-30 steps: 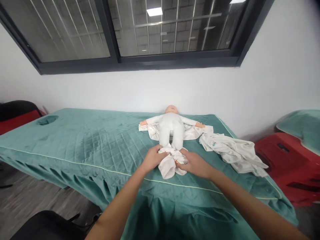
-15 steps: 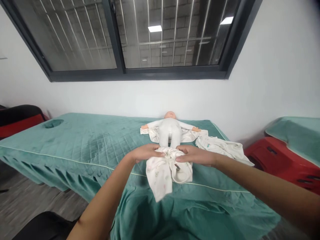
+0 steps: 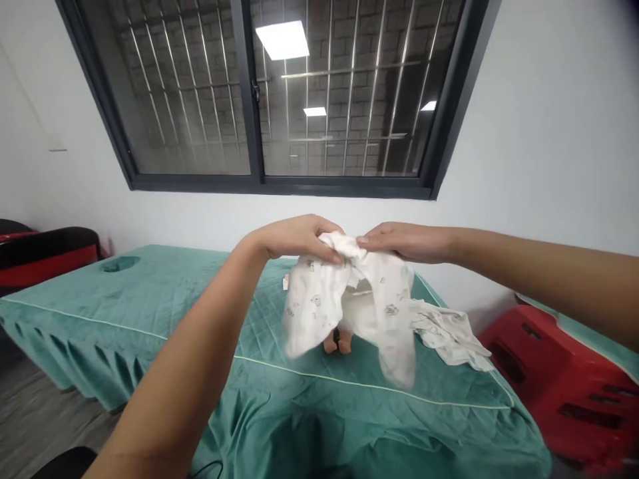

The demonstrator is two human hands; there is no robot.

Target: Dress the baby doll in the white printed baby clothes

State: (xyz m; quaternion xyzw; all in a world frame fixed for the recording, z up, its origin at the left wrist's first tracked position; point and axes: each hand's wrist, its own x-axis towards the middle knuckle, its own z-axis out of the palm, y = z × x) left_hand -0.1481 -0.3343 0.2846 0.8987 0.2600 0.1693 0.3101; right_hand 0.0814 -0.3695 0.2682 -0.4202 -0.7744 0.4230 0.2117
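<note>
I had both hands up in front of the window (image 3: 279,100), holding the baby pants (image 3: 349,299) by the waistband. My left hand (image 3: 294,236) was closed on the band's left end, fingers curled over the top and thumb pinching from below. My right hand (image 3: 407,241) gripped the other end, fingers laid flat along the cloth with the tips pressed down on it. The two hands sat close together, nearly touching at the middle of the band.

The pants hung clear of the bed (image 3: 150,313) — white cloth with small printed figures, both legs dangling loose and spread a little apart. The left leg looked blurred at its lower end, the right one hung a bit lower.

Behind the pants, on the bed, lay the doll (image 3: 337,342). Only its bare feet showed below the cloth; the rest was hidden by the hanging legs. Just right of the doll lay a crumpled white cloth (image 3: 444,332), touching the bed's green quilted cover near the far right edge.

Left of the bed stood a black and red seat (image 3: 50,249) against the wall. Right of the bed sat a red stool (image 3: 564,372) — part of another green cover showed above it, behind my right forearm. The bed's face hole (image 3: 118,265) lay at its far left end.
</note>
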